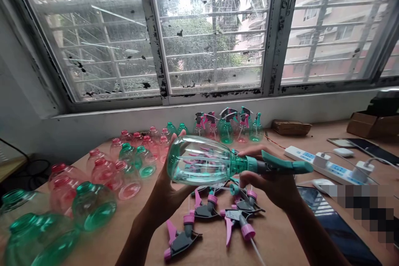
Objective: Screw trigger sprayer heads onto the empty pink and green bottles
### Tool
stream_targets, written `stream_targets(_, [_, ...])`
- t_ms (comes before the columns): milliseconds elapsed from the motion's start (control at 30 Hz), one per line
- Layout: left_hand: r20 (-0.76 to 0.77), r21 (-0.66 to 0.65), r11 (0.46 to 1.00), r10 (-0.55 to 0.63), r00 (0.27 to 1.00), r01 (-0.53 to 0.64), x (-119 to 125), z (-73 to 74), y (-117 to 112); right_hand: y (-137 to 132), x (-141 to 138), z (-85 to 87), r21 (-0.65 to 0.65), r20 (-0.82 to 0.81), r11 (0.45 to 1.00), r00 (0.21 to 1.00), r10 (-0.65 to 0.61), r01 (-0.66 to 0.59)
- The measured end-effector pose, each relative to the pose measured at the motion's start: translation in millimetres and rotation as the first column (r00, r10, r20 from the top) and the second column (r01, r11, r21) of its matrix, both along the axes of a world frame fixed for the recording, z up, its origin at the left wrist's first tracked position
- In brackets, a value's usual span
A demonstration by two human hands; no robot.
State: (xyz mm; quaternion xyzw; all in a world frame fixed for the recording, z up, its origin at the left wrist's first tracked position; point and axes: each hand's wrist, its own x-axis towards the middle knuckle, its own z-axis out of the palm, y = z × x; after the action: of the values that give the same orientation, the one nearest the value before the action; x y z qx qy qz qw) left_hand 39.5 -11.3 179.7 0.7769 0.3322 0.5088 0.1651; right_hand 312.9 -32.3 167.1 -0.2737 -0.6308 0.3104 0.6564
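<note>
A clear green spray bottle lies sideways in the air above the table, its base to the left. My left hand is closed around the base end. At the neck, the fingers of my right hand grip the collar of a green and dark grey trigger sprayer, which sits on the bottle's mouth. Whether its thread is fully seated I cannot tell. Beneath my hands, several pink and grey trigger sprayers lie loose on the table, one with its dip tube pointing toward me.
Open pink bottles and green bottles stand at the left. Bottles with sprayers line the wall below the window. At right are a power strip, a dark tablet and a cardboard box.
</note>
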Motion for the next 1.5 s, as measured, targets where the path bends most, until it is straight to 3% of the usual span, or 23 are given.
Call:
stream_targets(167, [-0.012, 0.013, 1.0, -0.028, 1.0, 0.028, 0.9, -0.3, 1.6, 4.4, 1.6, -3.8, 0.059, 0.053, 0.998, 0.998, -0.031, 0.028])
stream_targets(333, [0.007, -0.097, 0.995, -0.016, 1.0, 0.016, 0.4, 1.7, -0.1, 2.6, 0.2, -2.5, 0.033, 0.029, 0.999, 0.999, -0.017, 0.016])
stream_targets(500, [0.019, 0.013, 0.997, 0.07, 0.997, -0.07, 5.5, 2.3, 1.8, 0.8, -1.9, -2.1, -0.007, 0.013, 0.999, 0.999, -0.035, 0.035])
stream_targets(733, [0.0, -0.16, 0.986, -0.041, 0.999, 0.04, 1.4, 3.4, -3.1, 4.3, 1.6, -5.3, 0.042, 0.042, 0.999, 0.999, -0.031, 0.029])
stream_targets(967, [0.012, -0.013, 0.998, 0.055, 0.998, -0.055, 3.8, 0.4, 1.2, 1.4, -2.0, -3.1, -0.023, -0.032, 1.0, 1.0, -0.001, 0.001])
stream_targets(1233, [0.005, -0.1, 0.994, -0.035, 0.999, 0.036, -0.9, 1.3, 0.9, 7.0, 3.6, -6.6, 0.039, 0.067, 0.999, 0.998, -0.023, 0.02])
stream_targets(1400, [-0.004, -0.057, 0.996, 0.07, 0.998, -0.07, -1.0, -2.9, 4.1, 3.9, 1.8, -2.6, -0.005, -0.015, 0.999, 0.999, 0.046, -0.046])
stream_targets(1500, [-0.014, -0.032, 0.999, 0.037, 0.999, -0.038, -0.4, -4.0, 3.7, 3.4, 1.5, -1.3, -0.015, -0.027, 0.996, 0.996, 0.089, -0.089])
